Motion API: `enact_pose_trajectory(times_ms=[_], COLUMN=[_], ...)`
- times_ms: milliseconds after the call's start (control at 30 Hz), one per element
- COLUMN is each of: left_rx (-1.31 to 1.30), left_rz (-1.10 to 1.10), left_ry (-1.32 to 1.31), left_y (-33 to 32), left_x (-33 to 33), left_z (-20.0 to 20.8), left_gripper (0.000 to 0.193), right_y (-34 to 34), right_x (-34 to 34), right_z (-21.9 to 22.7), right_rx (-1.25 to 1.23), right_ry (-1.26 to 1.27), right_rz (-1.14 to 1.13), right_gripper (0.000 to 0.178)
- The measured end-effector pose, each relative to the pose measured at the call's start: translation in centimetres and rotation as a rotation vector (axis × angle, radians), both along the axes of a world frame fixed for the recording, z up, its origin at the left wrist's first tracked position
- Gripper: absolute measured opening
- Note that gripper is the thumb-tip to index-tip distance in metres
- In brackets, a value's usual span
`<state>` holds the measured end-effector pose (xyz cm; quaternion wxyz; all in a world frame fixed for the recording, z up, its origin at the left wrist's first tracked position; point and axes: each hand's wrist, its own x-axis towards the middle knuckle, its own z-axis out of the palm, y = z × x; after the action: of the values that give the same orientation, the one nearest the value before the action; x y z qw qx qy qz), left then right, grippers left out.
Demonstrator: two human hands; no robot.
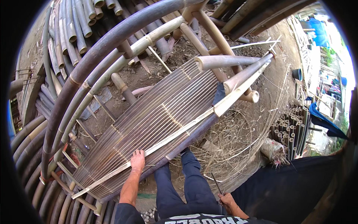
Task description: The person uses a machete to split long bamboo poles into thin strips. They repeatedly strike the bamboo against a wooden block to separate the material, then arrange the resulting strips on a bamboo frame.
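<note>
A long bench with a slatted bamboo seat (149, 112) and thick curved bamboo poles lies slantwise before me. Across its near side runs a long pale split bamboo strip (171, 138). My left hand (137, 160) is closed over this strip, with the fingertips toward the slats. Low at the right, beside my leg, my right hand (228, 201) is wrapped round the handle of a knife (215, 182). Its narrow dark blade points up and away from me; the handle is mostly hidden by the fingers.
Curved bamboo poles (71, 26) are stacked at the far left. Pale shavings (235, 149) litter the dirt right of the bench. A bundle of upright bamboo pieces (292, 125) stands farther right, near a dark cloth (287, 186). A black cup-like container (297, 74) is beyond.
</note>
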<state>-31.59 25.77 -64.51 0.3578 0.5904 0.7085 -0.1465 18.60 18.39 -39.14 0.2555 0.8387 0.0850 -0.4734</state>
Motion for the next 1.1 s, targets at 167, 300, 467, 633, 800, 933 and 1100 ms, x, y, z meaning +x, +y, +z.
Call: enact_pose_trajectory(times_ms=[167,300,467,633,800,933,1100], left_rx=[-0.108,-0.179,-0.085,-0.005,0.055,0.64,0.899], left_rz=[0.013,-0.061,-0.012,-0.1,-0.433,-0.484,-0.49], left_ry=[-0.303,-0.41,-0.576,-0.673,-0.633,-0.641,-1.146], left_y=[-0.1,0.1,-3.6,-8.0,-8.6,-3.4,2.0], left_x=[-0.1,2.5,8.7,14.3,15.7,19.5,33.7], left_z=[5.0,15.8,30.3,39.9,47.7,61.0,84.6], left_gripper=[0.025,0.053,0.048,0.045,0.038,0.048,0.069], right_y=[-4.3,-5.2,1.6,3.5,-0.4,-4.4,-9.4], right_x=[0.0,-2.5,-10.1,-14.5,-13.3,-11.4,-10.0], right_z=[0.6,0.7,8.7,18.7,23.2,29.4,39.4], right_rx=[0.126,0.494,0.871,1.188,1.335,1.495,1.646], right_ry=[0.175,0.455,0.692,1.051,1.135,1.207,1.266], right_rz=[-0.385,-0.92,-1.286,-1.347,-1.272,-1.224,-1.004], right_gripper=[0.02,0.016,0.039,0.038,0.03,0.023,0.03])
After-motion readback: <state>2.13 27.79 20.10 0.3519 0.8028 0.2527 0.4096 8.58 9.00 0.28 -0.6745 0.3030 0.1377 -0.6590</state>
